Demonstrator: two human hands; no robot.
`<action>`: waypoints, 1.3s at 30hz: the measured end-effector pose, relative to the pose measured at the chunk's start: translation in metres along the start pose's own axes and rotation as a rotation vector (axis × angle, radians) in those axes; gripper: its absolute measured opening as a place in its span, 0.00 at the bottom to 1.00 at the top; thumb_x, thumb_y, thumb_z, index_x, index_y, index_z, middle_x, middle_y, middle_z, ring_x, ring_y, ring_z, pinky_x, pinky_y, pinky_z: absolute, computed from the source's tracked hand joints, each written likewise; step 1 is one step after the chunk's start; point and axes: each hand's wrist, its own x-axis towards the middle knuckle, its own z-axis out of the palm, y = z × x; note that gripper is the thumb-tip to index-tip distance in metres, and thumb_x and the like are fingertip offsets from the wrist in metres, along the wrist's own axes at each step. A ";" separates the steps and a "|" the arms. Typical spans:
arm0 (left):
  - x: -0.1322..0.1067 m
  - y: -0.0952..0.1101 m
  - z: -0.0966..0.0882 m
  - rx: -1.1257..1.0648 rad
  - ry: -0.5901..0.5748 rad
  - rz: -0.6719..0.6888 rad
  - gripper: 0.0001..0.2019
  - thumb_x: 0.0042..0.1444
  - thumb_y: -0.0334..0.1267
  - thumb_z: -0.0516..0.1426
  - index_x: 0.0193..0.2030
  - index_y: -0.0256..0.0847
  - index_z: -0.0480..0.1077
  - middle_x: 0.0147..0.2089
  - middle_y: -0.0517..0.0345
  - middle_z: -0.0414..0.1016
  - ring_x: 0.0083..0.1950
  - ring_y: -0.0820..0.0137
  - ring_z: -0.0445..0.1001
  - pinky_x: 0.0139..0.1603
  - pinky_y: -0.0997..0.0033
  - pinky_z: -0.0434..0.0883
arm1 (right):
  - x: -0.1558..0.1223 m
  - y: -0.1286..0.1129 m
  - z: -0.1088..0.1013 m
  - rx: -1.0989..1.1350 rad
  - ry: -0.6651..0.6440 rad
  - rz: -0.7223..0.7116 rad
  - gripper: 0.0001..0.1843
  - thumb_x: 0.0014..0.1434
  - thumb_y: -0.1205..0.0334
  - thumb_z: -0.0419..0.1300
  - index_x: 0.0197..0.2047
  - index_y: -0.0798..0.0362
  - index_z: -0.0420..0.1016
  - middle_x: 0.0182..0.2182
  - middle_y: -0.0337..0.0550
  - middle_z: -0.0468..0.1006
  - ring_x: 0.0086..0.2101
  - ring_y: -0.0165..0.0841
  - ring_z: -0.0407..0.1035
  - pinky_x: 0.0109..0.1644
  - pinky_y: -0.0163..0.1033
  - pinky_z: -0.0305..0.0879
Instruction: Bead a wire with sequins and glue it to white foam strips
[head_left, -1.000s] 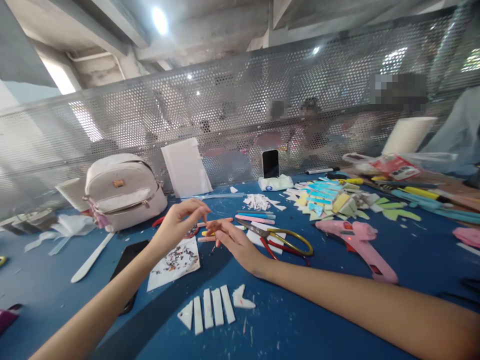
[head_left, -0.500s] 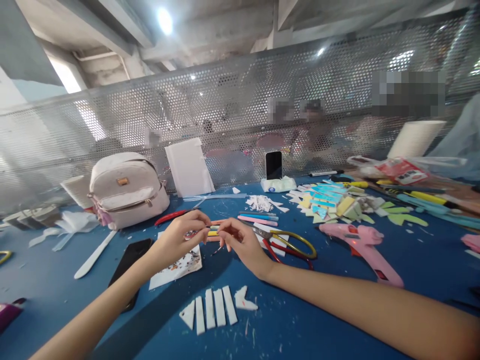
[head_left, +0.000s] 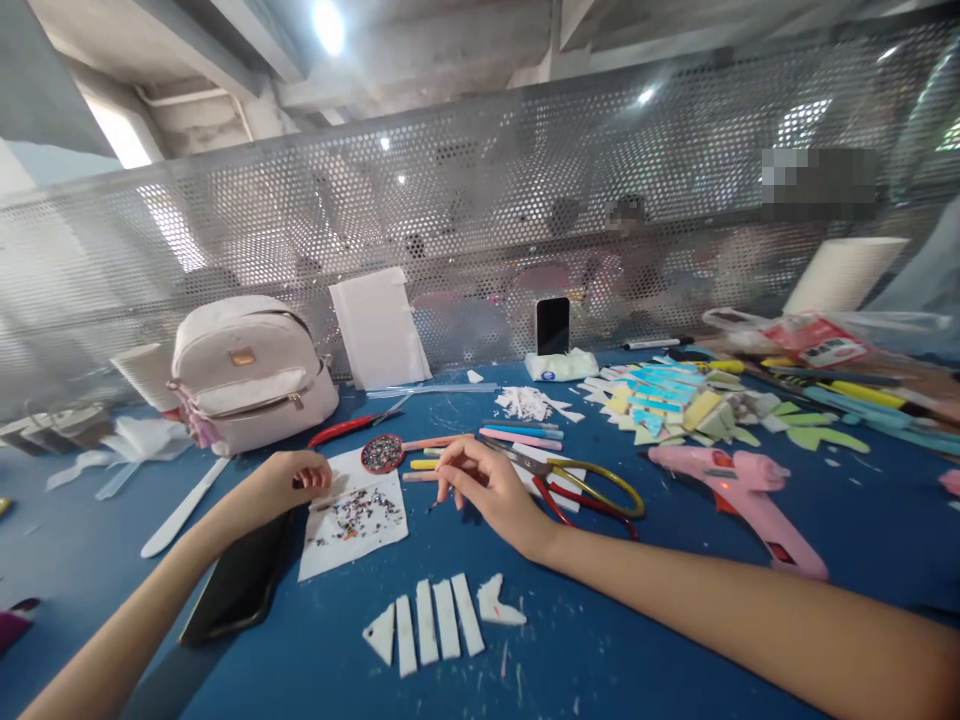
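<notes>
My left hand (head_left: 296,478) is at the left edge of a white paper (head_left: 360,548) strewn with small dark and coloured bits. Its fingers are curled in, and whatever they hold cannot be made out. My right hand (head_left: 491,492) hovers left of the scissors (head_left: 592,487) with its fingers bent into a pinch. A thin dark-tipped thing (head_left: 433,508) shows by its fingertips; I cannot tell whether it is held. Nearer to me, white foam pieces (head_left: 426,622) lie in a fish-like row: a triangular head with a hole, several strips and a forked tail.
A round red-rimmed dish of glitter (head_left: 382,453) touches the paper's top edge. Markers (head_left: 521,433) lie beyond my right hand. A pink glue gun (head_left: 739,490) and cut foam scraps (head_left: 660,400) are right; a black phone (head_left: 240,590) and white backpack (head_left: 251,375) are left.
My left hand has moved left, away from my right hand, to the paper's left edge, uncovering the glitter dish and bits. My right hand has stayed nearly in place.
</notes>
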 end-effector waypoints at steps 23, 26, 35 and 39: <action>0.001 0.009 0.019 -0.016 -0.043 -0.022 0.09 0.54 0.39 0.55 0.31 0.40 0.75 0.32 0.55 0.79 0.33 0.66 0.74 0.34 0.73 0.67 | 0.000 0.004 -0.001 -0.089 -0.035 0.022 0.10 0.65 0.55 0.55 0.37 0.53 0.67 0.25 0.38 0.74 0.24 0.28 0.66 0.28 0.33 0.62; 0.002 0.009 0.020 -0.030 -0.045 -0.026 0.08 0.53 0.37 0.54 0.30 0.40 0.74 0.31 0.56 0.79 0.33 0.67 0.74 0.34 0.73 0.67 | 0.000 0.003 -0.001 -0.091 -0.032 0.032 0.10 0.65 0.54 0.55 0.37 0.53 0.66 0.25 0.39 0.74 0.23 0.28 0.66 0.28 0.33 0.62; 0.002 0.010 0.021 -0.063 -0.035 -0.054 0.08 0.54 0.39 0.55 0.32 0.39 0.74 0.32 0.57 0.78 0.32 0.67 0.73 0.34 0.72 0.67 | 0.001 0.001 0.000 -0.104 -0.037 0.047 0.11 0.64 0.53 0.56 0.36 0.53 0.67 0.25 0.38 0.74 0.23 0.28 0.65 0.28 0.34 0.62; -0.001 0.013 0.015 -0.071 -0.008 -0.066 0.11 0.56 0.44 0.55 0.32 0.39 0.72 0.30 0.58 0.77 0.31 0.67 0.72 0.32 0.72 0.67 | 0.000 0.001 0.000 -0.108 -0.038 0.052 0.11 0.64 0.53 0.56 0.36 0.53 0.67 0.25 0.38 0.74 0.23 0.28 0.65 0.28 0.34 0.62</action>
